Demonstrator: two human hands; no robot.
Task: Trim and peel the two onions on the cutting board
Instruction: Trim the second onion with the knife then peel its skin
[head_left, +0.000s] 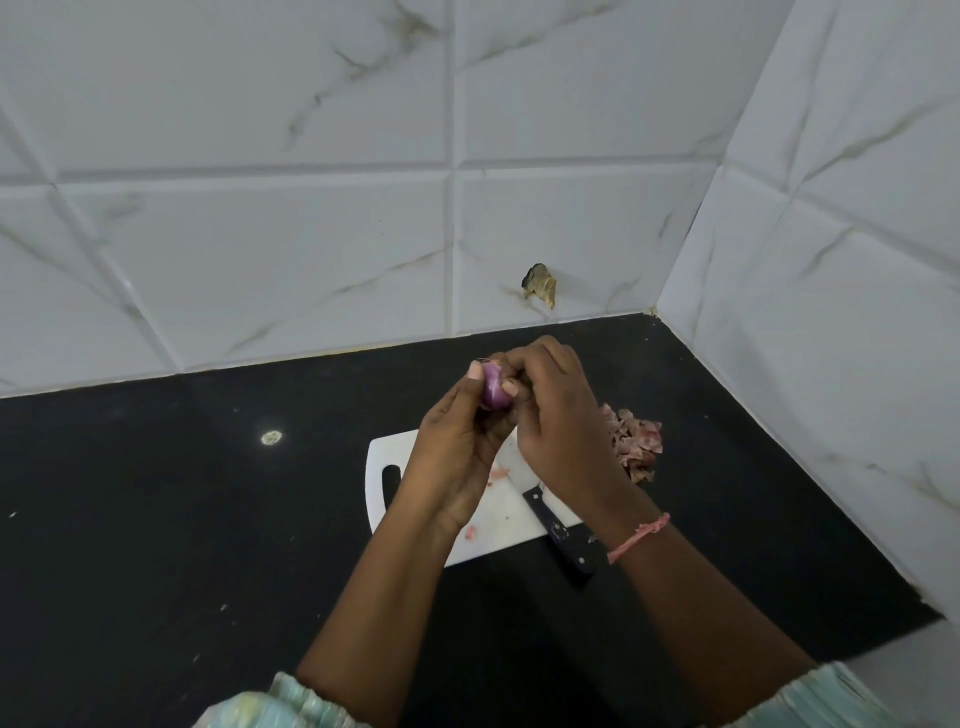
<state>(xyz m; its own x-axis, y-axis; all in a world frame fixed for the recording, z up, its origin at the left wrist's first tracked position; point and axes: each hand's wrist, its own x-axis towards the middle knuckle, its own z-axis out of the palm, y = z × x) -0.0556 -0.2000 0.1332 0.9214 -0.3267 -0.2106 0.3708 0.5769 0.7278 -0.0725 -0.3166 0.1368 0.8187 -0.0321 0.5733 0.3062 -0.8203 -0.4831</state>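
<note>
This is a home kitchen corner. A polished black stone table (156, 519) meets walls of large white marble-patterned tiles (260, 130) at the far side and the right. On the table lies a white plastic cutting board (498, 525) with a black-handled kitchen knife (558, 532), and a pile of pinkish onion skins (636, 441) sits just right of it.

A black surface (156, 519) fills the lower view, meeting white marble-look wall tiles (311, 156) at twelve o'clock and at three o'clock. A chipped brown hole (540, 285) mars the back wall near its foot. A pale spot (271, 437) sits on the surface at nine o'clock, with tiny crumbs scattered nearby.
</note>
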